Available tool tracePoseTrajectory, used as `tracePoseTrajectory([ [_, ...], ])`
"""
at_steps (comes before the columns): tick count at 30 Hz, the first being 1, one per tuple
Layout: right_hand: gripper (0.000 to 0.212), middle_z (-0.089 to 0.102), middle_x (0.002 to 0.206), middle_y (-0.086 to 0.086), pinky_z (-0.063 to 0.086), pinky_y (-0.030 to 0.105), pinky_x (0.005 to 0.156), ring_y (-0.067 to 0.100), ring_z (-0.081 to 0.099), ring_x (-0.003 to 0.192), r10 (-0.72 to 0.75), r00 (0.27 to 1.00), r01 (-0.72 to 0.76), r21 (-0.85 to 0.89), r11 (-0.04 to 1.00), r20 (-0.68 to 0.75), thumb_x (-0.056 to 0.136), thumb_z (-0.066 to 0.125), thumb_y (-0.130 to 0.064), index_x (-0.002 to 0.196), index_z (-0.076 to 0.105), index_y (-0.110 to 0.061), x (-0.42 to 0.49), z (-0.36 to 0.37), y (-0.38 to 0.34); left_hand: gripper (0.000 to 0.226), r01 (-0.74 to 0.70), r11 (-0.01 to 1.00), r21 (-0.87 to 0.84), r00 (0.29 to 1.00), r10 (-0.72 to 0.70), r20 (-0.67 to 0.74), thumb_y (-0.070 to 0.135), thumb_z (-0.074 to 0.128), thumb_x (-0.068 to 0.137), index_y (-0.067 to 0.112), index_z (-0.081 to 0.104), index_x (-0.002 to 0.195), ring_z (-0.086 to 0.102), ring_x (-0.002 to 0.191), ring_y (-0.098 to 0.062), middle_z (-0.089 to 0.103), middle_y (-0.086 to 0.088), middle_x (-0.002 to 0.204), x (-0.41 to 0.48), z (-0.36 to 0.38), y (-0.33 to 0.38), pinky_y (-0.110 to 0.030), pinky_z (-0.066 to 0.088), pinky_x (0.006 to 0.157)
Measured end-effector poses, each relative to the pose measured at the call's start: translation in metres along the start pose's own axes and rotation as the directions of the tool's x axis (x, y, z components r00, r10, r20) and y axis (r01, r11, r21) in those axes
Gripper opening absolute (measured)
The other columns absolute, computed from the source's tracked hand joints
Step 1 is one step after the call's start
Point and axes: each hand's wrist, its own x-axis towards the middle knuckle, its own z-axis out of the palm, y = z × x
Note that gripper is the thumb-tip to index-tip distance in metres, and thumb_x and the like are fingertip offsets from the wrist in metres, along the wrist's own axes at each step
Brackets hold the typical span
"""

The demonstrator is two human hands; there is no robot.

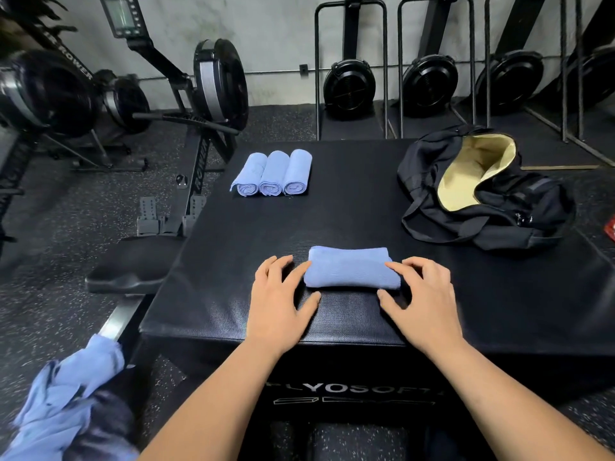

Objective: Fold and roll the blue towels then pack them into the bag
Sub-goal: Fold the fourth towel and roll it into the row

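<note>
A blue towel (351, 271), folded and partly rolled, lies crosswise near the front of the black padded box (349, 211). My left hand (283, 299) rests at its left end with relaxed fingers touching it. My right hand (421, 294) is at its right end, fingertips on the cloth. Three rolled blue towels (274, 173) lie side by side at the box's far left. The black bag (482, 194) lies open at the far right, showing its pale yellow lining.
A heap of loose blue towels (66, 400) sits low at the left, beside the box. Rowing machines (199, 104) stand on the floor to the left, and more stand upright along the back wall (429, 84). A red object (611, 227) shows at the right edge.
</note>
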Motion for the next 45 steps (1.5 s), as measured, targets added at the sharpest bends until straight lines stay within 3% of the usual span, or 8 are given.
tracePoseTrajectory([
  [8,0.031,0.052,0.123,-0.021,0.03,0.034,0.1,0.012,0.041,0.125,0.06,0.997,-0.065,0.104,0.992,0.049,0.087,0.076,-0.046,0.117,0.073,-0.037,0.006,-0.003,0.005,0.031,0.083,0.98,-0.181,0.996,-0.088,-0.021,0.052,0.06,0.101,0.038,0.071,0.127,0.023,0.15,-0.016,0.049,0.014,0.146,0.003,0.0,-0.004,-0.043,0.028,0.124],
  [12,0.012,0.059,0.113,-0.024,0.037,0.04,0.103,0.008,0.043,0.119,0.081,0.995,-0.089,0.195,0.977,0.051,0.088,0.078,-0.042,0.09,0.076,-0.03,0.006,-0.004,0.008,0.025,0.133,0.951,-0.278,0.99,-0.14,-0.007,0.058,0.056,0.097,0.04,0.074,0.095,0.026,0.146,-0.009,0.053,0.02,0.137,0.003,-0.004,-0.001,-0.041,0.03,0.12],
  [16,0.022,0.061,0.107,-0.027,0.034,0.039,0.101,0.006,0.044,0.115,0.085,0.994,-0.095,0.192,0.977,0.063,0.091,0.073,-0.047,0.077,0.071,-0.031,0.006,-0.002,0.007,0.034,0.151,0.948,-0.281,0.987,-0.162,-0.017,0.066,0.051,0.095,0.044,0.061,0.07,0.031,0.134,-0.007,0.055,0.019,0.124,0.003,-0.007,0.004,-0.038,0.035,0.114],
  [21,0.033,0.064,0.12,-0.028,0.034,0.038,0.103,0.003,0.046,0.122,0.051,0.997,-0.065,0.245,0.967,0.063,0.096,0.068,-0.046,0.128,0.063,-0.05,0.005,-0.011,0.001,0.019,0.188,0.943,-0.276,0.973,-0.217,-0.08,0.057,0.066,0.096,0.039,0.061,0.091,0.037,0.123,-0.01,0.058,0.019,0.111,0.009,-0.006,0.004,-0.03,0.035,0.108],
  [30,0.021,0.057,0.112,-0.02,0.043,0.038,0.104,0.007,0.054,0.113,0.127,0.984,-0.159,0.302,0.94,0.122,0.095,0.068,-0.053,0.115,0.068,-0.059,0.004,-0.015,-0.002,0.024,0.128,0.923,-0.363,0.97,-0.193,-0.146,0.047,0.08,0.088,0.039,0.06,0.098,0.043,0.121,-0.013,0.058,0.017,0.111,0.001,-0.009,0.007,-0.007,0.029,0.098],
  [37,0.006,0.067,0.102,-0.039,0.042,0.026,0.091,0.001,0.055,0.114,0.146,0.975,-0.196,0.344,0.918,0.166,0.091,0.075,-0.05,0.096,0.075,-0.047,0.013,-0.02,-0.005,0.029,-0.012,0.998,-0.061,0.996,0.006,-0.094,0.05,0.078,0.085,0.038,0.061,0.104,0.05,0.105,-0.016,0.059,0.018,0.104,-0.001,-0.009,0.015,-0.036,0.041,0.093],
  [40,0.008,0.07,0.089,-0.033,0.048,0.031,0.091,0.005,0.063,0.104,0.169,0.972,-0.212,0.309,0.927,0.161,0.087,0.075,-0.056,0.089,0.075,-0.048,0.015,-0.014,-0.009,0.037,-0.018,0.996,-0.092,1.0,0.019,0.01,0.049,0.07,0.091,0.04,0.061,0.125,0.053,0.108,-0.012,0.063,0.022,0.106,-0.002,-0.007,0.033,-0.035,0.039,0.097],
  [45,0.03,0.066,0.072,-0.019,0.05,0.04,0.089,0.013,0.057,0.093,0.072,0.988,-0.091,0.139,0.986,0.136,0.095,0.062,-0.057,0.123,0.067,-0.048,0.009,-0.002,-0.043,0.057,0.143,0.966,-0.213,0.98,-0.109,0.166,0.041,0.064,0.099,0.034,0.047,0.153,0.046,0.127,-0.016,0.065,0.02,0.13,0.008,-0.009,0.052,-0.035,0.037,0.108],
])
